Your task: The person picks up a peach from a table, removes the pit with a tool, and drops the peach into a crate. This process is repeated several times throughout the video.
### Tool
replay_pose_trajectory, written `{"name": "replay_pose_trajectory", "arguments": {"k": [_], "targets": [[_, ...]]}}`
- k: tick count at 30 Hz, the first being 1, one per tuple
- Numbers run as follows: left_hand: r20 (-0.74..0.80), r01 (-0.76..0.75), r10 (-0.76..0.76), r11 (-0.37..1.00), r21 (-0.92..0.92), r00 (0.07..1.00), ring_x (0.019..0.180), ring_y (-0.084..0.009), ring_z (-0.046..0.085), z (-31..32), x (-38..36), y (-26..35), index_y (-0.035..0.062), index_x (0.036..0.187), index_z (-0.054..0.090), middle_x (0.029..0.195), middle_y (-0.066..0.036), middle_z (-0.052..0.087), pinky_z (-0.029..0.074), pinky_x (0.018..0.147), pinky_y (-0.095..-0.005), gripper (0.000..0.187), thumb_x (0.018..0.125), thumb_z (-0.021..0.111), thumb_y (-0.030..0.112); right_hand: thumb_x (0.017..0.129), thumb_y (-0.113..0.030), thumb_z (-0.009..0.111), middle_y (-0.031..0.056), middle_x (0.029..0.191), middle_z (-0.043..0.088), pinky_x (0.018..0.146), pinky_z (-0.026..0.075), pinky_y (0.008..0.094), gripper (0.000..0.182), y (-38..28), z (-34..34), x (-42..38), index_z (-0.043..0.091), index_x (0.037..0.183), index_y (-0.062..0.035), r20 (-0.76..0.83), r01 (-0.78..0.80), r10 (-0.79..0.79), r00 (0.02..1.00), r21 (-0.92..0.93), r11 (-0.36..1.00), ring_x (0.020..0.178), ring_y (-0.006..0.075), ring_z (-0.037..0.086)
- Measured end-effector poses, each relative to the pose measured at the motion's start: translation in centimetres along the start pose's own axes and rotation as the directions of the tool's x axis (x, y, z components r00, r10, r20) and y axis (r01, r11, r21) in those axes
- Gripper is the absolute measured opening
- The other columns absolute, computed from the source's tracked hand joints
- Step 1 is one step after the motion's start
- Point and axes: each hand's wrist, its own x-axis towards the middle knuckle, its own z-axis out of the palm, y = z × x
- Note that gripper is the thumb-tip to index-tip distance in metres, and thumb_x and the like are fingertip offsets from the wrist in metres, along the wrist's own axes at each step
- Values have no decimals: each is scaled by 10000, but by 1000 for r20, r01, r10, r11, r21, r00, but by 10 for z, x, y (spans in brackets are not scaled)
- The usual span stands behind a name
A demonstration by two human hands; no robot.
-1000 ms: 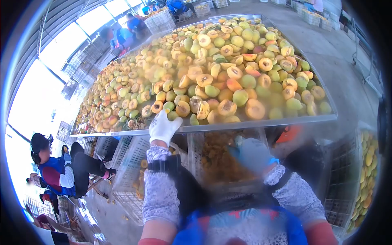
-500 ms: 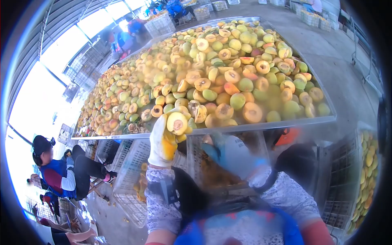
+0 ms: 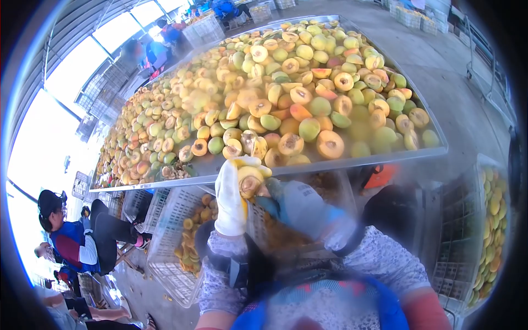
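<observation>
My left hand [image 3: 229, 199], in a white glove with yellow stains, is closed around a peach half [image 3: 250, 180]. The cut face with its brownish centre is turned toward my right hand. My right hand [image 3: 294, 204], in a grey-blue glove, is curled close against the right side of that half. Whatever its fingers hold is blurred and hidden. Both hands are at the near rim of a metal-edged table [image 3: 352, 165], which is heaped with halved and whole peaches [image 3: 290, 144].
Below the rim, a white plastic crate [image 3: 165, 234] with peach pieces stands at left. Another crate [image 3: 477, 220] full of fruit is at far right. A seated person [image 3: 74, 236] works at left. Other people and stacked crates [image 3: 203, 30] are farther back.
My right hand has come up and left to the peach half. My left hand has moved slightly lower and right, turning the half. The view has shifted a little.
</observation>
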Motion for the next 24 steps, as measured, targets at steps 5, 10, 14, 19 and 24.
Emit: {"name": "replay_pose_trajectory", "arguments": {"k": [5, 10, 14, 19, 24], "targets": [[-53, -162, 179, 958, 237, 982, 762, -166, 640, 3, -3, -15, -11, 1151, 565, 940, -149, 706, 499, 627, -261, 435, 994, 587, 395, 1012, -339, 570, 216, 802, 676, 613, 496, 524, 297, 7, 16, -4, 676, 1018, -62, 38, -66, 63, 997, 86, 994, 705, 432, 652], [-84, -236, 270, 929, 286, 959, 737, -162, 632, 6, -4, -19, -15, 1137, 583, 956, -146, 701, 473, 594, -245, 393, 1028, 492, 352, 1023, -279, 567, 222, 826, 689, 640, 516, 489, 279, 2, 29, -8, 685, 1032, -26, -10, -93, 102, 995, 326, 941, 793, 413, 689], [-85, -124, 136, 983, 139, 987, 746, -193, 648, 10, -3, -9, -18, 1132, 604, 967, -156, 693, 510, 613, -282, 469, 1058, 394, 395, 1033, -271, 555, 234, 844, 695, 671, 527, 462, 300, 2, 29, -9, 682, 1077, -3, 44, -160, 155, 987, 379, 912, 858, 408, 702], [-136, 116, -151, 966, -231, 979, 839, -262, 693, 9, -1, -9, -7, 1123, 622, 989, -163, 700, 588, 708, -362, 523, 1071, 400, 464, 1047, -275, 533, 215, 887, 710, 685, 523, 421, 317, 7, 18, -7, 685, 1077, 1, 160, -80, 56, 986, 147, 986, 855, 393, 691], [-220, 5, -69, 961, -278, 973, 761, -268, 657, 16, -5, -19, 8, 958, 622, 882, -168, 667, 561, 671, -358, 499, 1069, 406, 444, 1067, -324, 510, 87, 841, 709, 717, 503, 358, 367, -8, 31, -12, 689, 1071, -3, 243, -305, 191, 951, 630, 714, 799, 164, 636]]}}
